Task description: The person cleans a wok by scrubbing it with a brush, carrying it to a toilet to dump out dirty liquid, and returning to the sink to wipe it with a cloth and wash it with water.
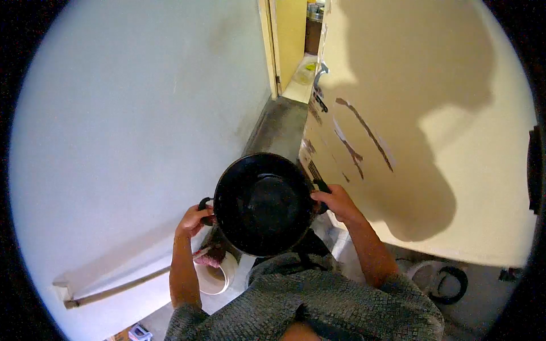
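A round black pan (267, 204) with two side handles is held level in front of the body. My left hand (196, 220) grips its left handle, fingers wrapped round it. At the right handle is my right hand (335, 202), closed on it with the thumb on top. A dark slotted utensil (316, 174) shows beside the right handle; whether the right hand also touches it is unclear. The inside of the pan looks dark and shiny, with no food seen in it.
Pale wall (131, 131) on the left, cream panel (409, 187) with brown scrapes on the right. A narrow grey passage (280, 128) runs ahead. Below left are a white bucket (227, 275) with a reddish cloth and a long stick (125, 288). A black ring (463, 285) lies lower right.
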### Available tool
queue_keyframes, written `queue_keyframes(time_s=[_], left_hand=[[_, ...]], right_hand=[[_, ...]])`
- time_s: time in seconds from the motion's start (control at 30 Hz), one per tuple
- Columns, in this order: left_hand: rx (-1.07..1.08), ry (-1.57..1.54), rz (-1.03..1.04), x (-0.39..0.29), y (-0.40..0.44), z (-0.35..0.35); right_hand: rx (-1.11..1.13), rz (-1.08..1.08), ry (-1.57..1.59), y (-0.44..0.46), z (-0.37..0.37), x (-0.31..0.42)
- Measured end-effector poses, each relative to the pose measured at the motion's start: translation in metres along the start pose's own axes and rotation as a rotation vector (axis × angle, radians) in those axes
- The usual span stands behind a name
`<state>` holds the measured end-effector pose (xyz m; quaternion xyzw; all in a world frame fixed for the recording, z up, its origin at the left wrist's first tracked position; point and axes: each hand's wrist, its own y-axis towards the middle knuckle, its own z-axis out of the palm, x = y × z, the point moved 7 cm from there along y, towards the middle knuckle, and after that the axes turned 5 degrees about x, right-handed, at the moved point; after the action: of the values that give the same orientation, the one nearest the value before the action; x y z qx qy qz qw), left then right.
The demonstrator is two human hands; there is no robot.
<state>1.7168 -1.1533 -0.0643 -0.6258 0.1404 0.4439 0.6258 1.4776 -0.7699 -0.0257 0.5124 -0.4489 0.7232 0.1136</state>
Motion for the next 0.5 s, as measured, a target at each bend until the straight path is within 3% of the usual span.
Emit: queue_keyframes(time_s=[0.07, 0.17, 0.3, 0.37, 0.5], left_hand=[[0.091, -0.069, 0.029, -0.007, 0.013, -0.006], [0.057, -0.116, 0.007, -0.015, 0.030, -0.008], [-0.019, -0.165, 0.083, -0.036, 0.053, 0.008], [-0.075, -0.189, 0.109, -0.043, 0.065, 0.017], [-0.134, -0.240, 0.114, -0.072, 0.107, 0.024]], right_hand=[[0.035, -0.100, -0.075, 0.039, -0.001, 0.012], [0.022, -0.074, -0.277, 0.083, -0.009, 0.050], [-0.001, -0.019, -0.209, 0.139, -0.025, 0.096], [-0.123, -0.130, -0.319, 0.163, -0.031, 0.117], [-0.345, -0.104, -0.513, 0.197, -0.059, 0.134]])
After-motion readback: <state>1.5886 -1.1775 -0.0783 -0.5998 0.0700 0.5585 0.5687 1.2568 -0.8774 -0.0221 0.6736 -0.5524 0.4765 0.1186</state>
